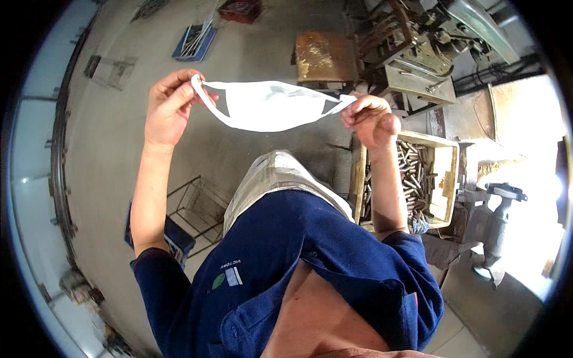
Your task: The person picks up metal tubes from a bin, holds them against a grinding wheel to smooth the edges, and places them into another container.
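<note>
Here, a white cloth face mask (268,106) hangs stretched between both hands.

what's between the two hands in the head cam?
In the head view, a white cloth face mask spans the gap, stretched out, its ear loops pinched by the left hand and right hand. Behind it is bare concrete floor.
</note>
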`<act>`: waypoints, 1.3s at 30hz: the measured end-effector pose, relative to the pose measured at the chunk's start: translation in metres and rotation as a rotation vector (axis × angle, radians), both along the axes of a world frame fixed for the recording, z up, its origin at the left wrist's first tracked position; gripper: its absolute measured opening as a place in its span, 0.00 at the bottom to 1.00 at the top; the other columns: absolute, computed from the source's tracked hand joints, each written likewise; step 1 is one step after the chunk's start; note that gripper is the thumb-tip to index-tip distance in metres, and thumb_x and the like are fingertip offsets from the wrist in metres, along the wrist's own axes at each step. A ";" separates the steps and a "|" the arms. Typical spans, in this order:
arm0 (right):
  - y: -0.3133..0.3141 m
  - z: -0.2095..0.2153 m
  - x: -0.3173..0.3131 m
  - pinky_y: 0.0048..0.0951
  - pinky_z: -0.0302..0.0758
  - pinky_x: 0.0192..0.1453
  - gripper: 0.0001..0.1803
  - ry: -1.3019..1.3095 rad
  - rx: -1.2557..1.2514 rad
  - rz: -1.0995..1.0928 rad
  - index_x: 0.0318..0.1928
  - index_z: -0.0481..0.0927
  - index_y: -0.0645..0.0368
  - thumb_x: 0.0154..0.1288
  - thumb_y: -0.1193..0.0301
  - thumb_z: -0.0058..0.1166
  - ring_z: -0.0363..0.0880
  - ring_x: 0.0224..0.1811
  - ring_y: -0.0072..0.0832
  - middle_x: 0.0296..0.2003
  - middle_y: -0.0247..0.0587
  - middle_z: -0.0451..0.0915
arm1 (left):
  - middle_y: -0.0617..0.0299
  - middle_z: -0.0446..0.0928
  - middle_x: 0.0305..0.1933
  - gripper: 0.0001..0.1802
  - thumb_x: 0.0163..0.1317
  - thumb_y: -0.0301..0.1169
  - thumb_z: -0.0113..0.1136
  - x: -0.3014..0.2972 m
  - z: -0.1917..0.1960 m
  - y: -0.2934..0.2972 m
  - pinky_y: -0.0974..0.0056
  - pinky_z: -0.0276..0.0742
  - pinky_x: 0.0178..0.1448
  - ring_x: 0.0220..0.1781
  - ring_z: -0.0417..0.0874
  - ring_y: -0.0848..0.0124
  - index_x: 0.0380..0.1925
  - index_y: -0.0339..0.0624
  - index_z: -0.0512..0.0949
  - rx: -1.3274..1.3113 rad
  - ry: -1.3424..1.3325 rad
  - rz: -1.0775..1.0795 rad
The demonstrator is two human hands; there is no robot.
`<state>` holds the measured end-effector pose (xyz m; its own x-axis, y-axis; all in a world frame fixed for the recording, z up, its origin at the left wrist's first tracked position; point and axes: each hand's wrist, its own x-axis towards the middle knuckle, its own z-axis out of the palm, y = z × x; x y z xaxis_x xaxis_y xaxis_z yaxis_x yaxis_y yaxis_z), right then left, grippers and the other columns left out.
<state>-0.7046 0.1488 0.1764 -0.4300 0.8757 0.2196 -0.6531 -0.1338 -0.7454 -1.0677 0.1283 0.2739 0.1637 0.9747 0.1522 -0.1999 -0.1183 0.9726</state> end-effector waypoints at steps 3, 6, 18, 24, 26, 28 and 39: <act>0.011 -0.001 -0.001 0.33 0.71 0.34 0.39 -0.117 0.040 -0.049 0.33 0.79 0.74 0.42 0.42 0.59 0.75 0.30 0.35 0.30 0.51 0.78 | 0.55 0.79 0.32 0.09 0.61 0.26 0.52 0.005 -0.022 0.038 0.57 0.80 0.46 0.33 0.83 0.64 0.38 0.32 0.76 -0.079 0.082 -0.030; 0.018 0.000 -0.004 0.30 0.71 0.38 0.37 -0.365 0.000 -0.161 0.33 0.80 0.75 0.41 0.45 0.58 0.76 0.32 0.34 0.31 0.50 0.78 | 0.54 0.80 0.32 0.07 0.60 0.24 0.54 0.011 -0.055 0.082 0.61 0.80 0.43 0.34 0.83 0.65 0.37 0.32 0.77 -0.180 0.033 -0.137; 0.076 0.020 -0.038 0.23 0.71 0.36 0.22 -0.623 0.072 -0.508 0.33 0.82 0.66 0.33 0.82 0.41 0.74 0.30 0.25 0.29 0.39 0.77 | 0.54 0.80 0.34 0.14 0.60 0.26 0.51 0.035 -0.147 0.285 0.67 0.79 0.42 0.35 0.83 0.68 0.45 0.36 0.73 -0.404 0.048 -0.562; 0.137 -0.016 -0.066 0.20 0.70 0.32 0.19 -0.991 -0.010 -0.549 0.31 0.83 0.61 0.40 0.89 0.43 0.75 0.28 0.22 0.27 0.37 0.78 | 0.54 0.81 0.35 0.18 0.57 0.26 0.51 0.032 -0.220 0.348 0.69 0.77 0.43 0.34 0.83 0.70 0.49 0.35 0.70 -0.525 0.213 -0.550; 0.160 -0.047 -0.068 0.24 0.71 0.32 0.15 -1.093 0.008 -0.522 0.30 0.84 0.59 0.43 0.85 0.46 0.76 0.28 0.24 0.27 0.37 0.79 | 0.54 0.81 0.35 0.18 0.56 0.26 0.50 0.016 -0.239 0.351 0.67 0.77 0.42 0.34 0.83 0.69 0.49 0.35 0.70 -0.589 0.271 -0.533; 0.184 -0.074 -0.067 0.26 0.73 0.33 0.12 -1.169 -0.055 -0.454 0.30 0.83 0.59 0.44 0.81 0.50 0.77 0.29 0.26 0.28 0.37 0.80 | 0.54 0.80 0.35 0.18 0.56 0.26 0.50 -0.010 -0.283 0.345 0.66 0.77 0.41 0.34 0.83 0.69 0.48 0.34 0.71 -0.655 0.296 -0.498; 0.368 -0.231 -0.038 0.30 0.78 0.41 0.09 -1.544 0.163 -0.229 0.28 0.82 0.56 0.42 0.75 0.53 0.81 0.34 0.35 0.29 0.40 0.82 | 0.44 0.78 0.30 0.17 0.54 0.18 0.46 -0.139 -0.327 0.247 0.64 0.81 0.32 0.27 0.82 0.62 0.45 0.20 0.71 -1.027 0.443 0.116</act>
